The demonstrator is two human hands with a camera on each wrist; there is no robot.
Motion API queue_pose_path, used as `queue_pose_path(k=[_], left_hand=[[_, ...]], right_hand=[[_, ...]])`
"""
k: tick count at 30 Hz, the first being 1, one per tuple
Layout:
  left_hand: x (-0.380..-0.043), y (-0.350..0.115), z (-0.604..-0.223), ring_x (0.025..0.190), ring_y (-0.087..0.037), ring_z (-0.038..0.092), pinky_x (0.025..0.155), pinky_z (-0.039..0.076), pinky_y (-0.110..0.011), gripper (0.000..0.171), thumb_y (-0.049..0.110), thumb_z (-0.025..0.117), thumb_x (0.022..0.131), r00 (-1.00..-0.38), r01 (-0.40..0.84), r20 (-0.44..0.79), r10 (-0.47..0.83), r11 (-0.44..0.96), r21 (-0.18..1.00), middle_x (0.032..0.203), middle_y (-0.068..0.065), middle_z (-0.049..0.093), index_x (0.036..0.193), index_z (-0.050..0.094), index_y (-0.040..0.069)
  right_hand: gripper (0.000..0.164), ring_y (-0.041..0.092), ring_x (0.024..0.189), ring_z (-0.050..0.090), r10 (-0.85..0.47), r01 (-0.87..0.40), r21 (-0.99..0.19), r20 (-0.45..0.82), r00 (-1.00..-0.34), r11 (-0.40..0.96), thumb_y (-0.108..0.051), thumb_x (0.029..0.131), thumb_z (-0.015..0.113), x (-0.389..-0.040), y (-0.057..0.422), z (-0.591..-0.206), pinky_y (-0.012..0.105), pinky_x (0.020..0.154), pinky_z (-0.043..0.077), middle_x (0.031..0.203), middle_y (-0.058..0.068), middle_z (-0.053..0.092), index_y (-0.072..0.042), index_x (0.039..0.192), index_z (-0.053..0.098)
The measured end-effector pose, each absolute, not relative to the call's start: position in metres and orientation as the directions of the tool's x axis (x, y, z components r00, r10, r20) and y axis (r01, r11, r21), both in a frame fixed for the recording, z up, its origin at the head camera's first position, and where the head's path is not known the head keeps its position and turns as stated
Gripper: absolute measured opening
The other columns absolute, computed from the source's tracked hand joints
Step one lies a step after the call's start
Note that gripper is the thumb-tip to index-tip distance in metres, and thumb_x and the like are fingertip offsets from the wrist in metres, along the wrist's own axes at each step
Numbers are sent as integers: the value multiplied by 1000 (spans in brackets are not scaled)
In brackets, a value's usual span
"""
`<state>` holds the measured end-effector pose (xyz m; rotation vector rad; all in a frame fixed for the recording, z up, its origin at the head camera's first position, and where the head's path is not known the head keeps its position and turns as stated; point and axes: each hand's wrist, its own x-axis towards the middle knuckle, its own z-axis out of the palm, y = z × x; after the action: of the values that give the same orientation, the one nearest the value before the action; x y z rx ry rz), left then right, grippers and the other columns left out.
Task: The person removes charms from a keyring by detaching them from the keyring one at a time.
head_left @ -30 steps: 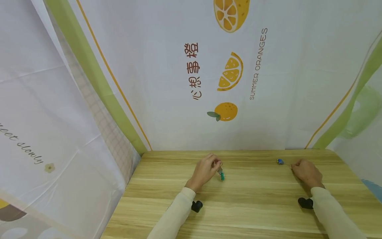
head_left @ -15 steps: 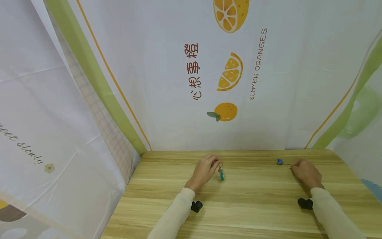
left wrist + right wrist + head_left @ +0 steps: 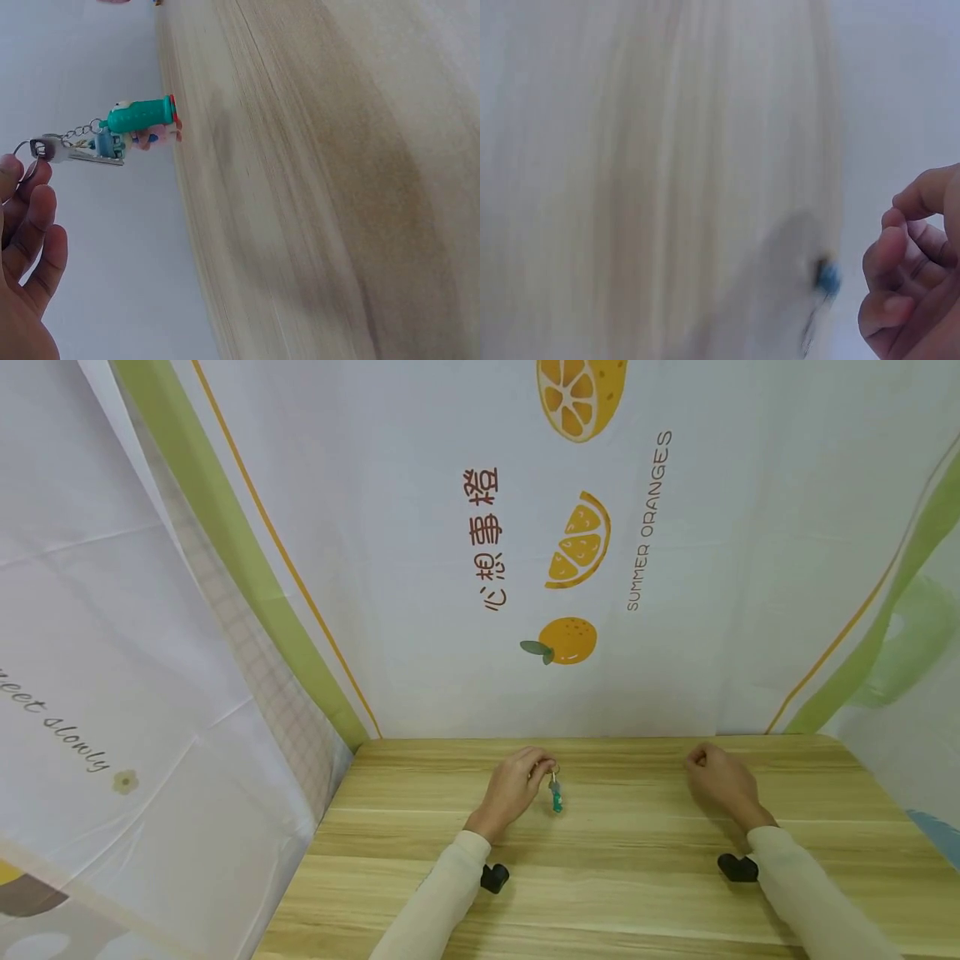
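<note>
My left hand point(image 3: 516, 783) pinches the split ring of a keychain point(image 3: 556, 795) between thumb and fingertips. In the left wrist view, silver keys point(image 3: 97, 156) hang from the ring on a short chain, with a green bottle-shaped charm point(image 3: 142, 115) and a smaller pinkish figure beside it. My right hand point(image 3: 722, 781) is over the far right part of the table, fingers loosely curled around nothing visible. Apart from those fingers point(image 3: 889, 247), the right wrist view shows a blurred blue charm point(image 3: 827, 279) with a chain on the table; the hand hides it in the head view.
A wood-grain table point(image 3: 600, 893) runs up to a white curtain point(image 3: 420, 635) printed with oranges. Another printed curtain point(image 3: 150, 710) hangs along the left side. Black wrist mounts point(image 3: 495, 878) stick out beside both cuffs.
My right hand has left the ring of the blue keychain and moved left, now covering it in the head view. The left hand stays in place; its keychain swings slightly.
</note>
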<state>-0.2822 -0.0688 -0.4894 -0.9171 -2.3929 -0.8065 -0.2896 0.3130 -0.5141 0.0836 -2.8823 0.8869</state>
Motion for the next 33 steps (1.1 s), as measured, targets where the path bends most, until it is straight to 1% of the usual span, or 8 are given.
queue_pose_path(k=[4, 8, 12, 18, 21, 25, 27, 33], left_hand=[[-283, -68, -489, 87, -12, 75, 74, 58, -19, 18, 19, 61, 109, -670, 714, 596, 443, 604, 353, 101, -2, 78, 110, 75, 8], [-283, -67, -489, 85, -11, 75, 72, 58, -20, 17, 19, 61, 109, -675, 707, 593, 439, 614, 351, 100, -1, 79, 110, 75, 8], [-283, -66, -487, 85, -11, 75, 72, 57, -19, 18, 19, 61, 109, -697, 688, 574, 430, 626, 366, 100, -1, 79, 111, 75, 8], [-282, -63, -485, 83, -11, 72, 70, 55, -17, 18, 20, 61, 110, -741, 650, 533, 409, 638, 414, 99, -2, 79, 113, 75, 8], [-282, -63, -484, 82, -9, 71, 70, 55, -16, 18, 20, 60, 110, -745, 648, 525, 410, 632, 425, 99, -2, 79, 113, 74, 9], [-282, -63, -485, 79, -6, 69, 69, 54, -15, 18, 20, 60, 110, -738, 657, 530, 417, 624, 424, 98, -1, 79, 112, 74, 9], [-282, -63, -485, 78, -6, 68, 68, 53, -14, 18, 20, 61, 110, -737, 658, 530, 420, 625, 421, 97, -1, 79, 112, 75, 9], [-281, -61, -485, 79, -8, 69, 68, 53, -14, 17, 20, 62, 110, -742, 654, 517, 427, 630, 418, 98, -2, 78, 113, 75, 9]], right_hand=[[25, 19, 76, 63, -75, -181, -546, 210, -975, 818, -20, 103, 56, -293, 283, -509, 32, 64, 48, 96, 13, 73, 0, 108, 70], [20, 17, 74, 61, -132, -240, -580, 223, -966, 778, -18, 103, 60, -293, 252, -498, 31, 63, 48, 94, 10, 72, -2, 107, 71], [18, 15, 74, 60, -195, -297, -609, 229, -954, 736, -17, 105, 62, -291, 223, -489, 30, 61, 47, 95, 8, 72, -2, 109, 71], [16, 9, 76, 62, -291, -382, -598, 248, -924, 704, -17, 106, 65, -287, 189, -486, 29, 61, 49, 97, 5, 73, -4, 112, 73], [17, 8, 65, 61, -346, -422, -621, 247, -905, 661, -16, 107, 65, -286, 176, -488, 27, 56, 50, 100, 10, 75, -3, 114, 73], [19, 9, 50, 56, -402, -442, -685, 231, -886, 579, -16, 108, 64, -285, 164, -491, 27, 47, 50, 106, 18, 75, -2, 119, 72], [20, 8, 49, 54, -422, -452, -711, 236, -875, 539, -16, 109, 63, -284, 160, -493, 28, 47, 50, 107, 20, 75, -2, 121, 72], [19, 8, 51, 53, -437, -431, -766, 219, -872, 477, -17, 109, 62, -280, 151, -497, 27, 47, 49, 104, 11, 74, -5, 120, 71]])
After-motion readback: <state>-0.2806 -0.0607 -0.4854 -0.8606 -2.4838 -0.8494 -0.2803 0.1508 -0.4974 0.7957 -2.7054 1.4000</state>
